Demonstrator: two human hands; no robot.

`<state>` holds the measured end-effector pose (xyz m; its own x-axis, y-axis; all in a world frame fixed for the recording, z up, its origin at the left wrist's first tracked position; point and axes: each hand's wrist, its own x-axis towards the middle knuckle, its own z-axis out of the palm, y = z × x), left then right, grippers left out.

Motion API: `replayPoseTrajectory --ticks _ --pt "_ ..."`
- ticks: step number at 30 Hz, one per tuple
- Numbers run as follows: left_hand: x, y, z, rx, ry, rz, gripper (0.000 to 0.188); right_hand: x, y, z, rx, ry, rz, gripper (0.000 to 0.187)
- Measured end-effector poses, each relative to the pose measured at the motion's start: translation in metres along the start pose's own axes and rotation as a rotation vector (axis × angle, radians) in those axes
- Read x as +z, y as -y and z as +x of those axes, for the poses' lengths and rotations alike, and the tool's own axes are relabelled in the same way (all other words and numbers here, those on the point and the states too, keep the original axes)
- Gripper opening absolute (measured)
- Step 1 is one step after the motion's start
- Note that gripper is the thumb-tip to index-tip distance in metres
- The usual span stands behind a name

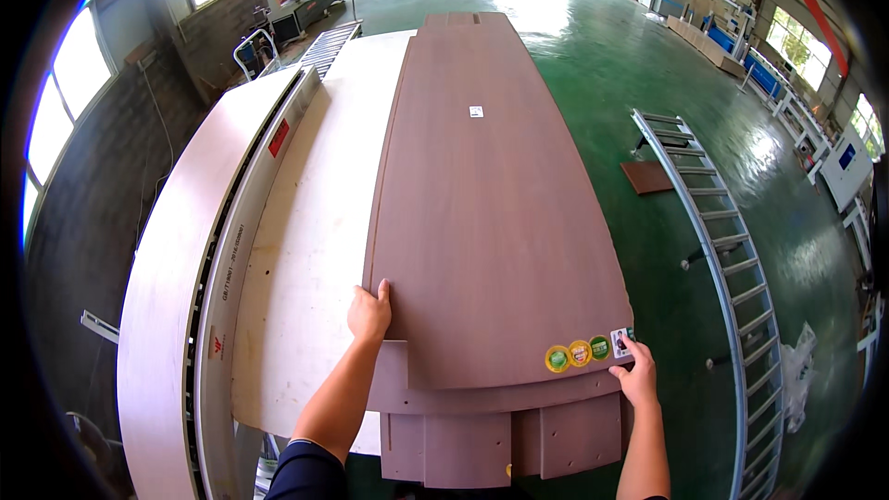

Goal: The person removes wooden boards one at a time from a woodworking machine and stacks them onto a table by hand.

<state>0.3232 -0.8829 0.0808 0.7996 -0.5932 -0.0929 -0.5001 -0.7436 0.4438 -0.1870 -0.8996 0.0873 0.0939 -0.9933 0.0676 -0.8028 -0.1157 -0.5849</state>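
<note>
A long brown wood-grain panel (491, 204) lies on top of a stack, pointing away from me. My left hand (369, 314) is closed at its left edge, thumb upright against the edge, other fingers partly hidden. At the near right corner is my right hand (639, 377), index finger and thumb spread on the panel's surface. Its index fingertip touches a small rectangular sticker (620, 345). Beside that sticker sit three round yellow-and-green stickers (580, 353) in a row. More brown boards (468, 449) of differing lengths stick out under the near end.
Left of the stack runs a pale tabletop (287, 287) with a long metal fence (227, 306) and a white board (171, 287) beyond it. A roller conveyor (718, 241) stands to the right. A brown board (646, 177) lies on the green floor. Machines line the walls.
</note>
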Motion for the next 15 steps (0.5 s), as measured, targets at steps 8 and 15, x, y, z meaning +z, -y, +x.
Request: replayPoseTrajectory --ticks 8,15 --pt "0.006 -0.009 -0.005 -0.066 -0.003 -0.030 0.060 0.019 -0.008 0.028 0.244 -0.043 0.160 0.075" --pt "0.001 -0.014 -0.005 -0.079 0.004 -0.055 0.059 0.036 -0.042 0.031 0.310 -0.039 0.316 0.070"
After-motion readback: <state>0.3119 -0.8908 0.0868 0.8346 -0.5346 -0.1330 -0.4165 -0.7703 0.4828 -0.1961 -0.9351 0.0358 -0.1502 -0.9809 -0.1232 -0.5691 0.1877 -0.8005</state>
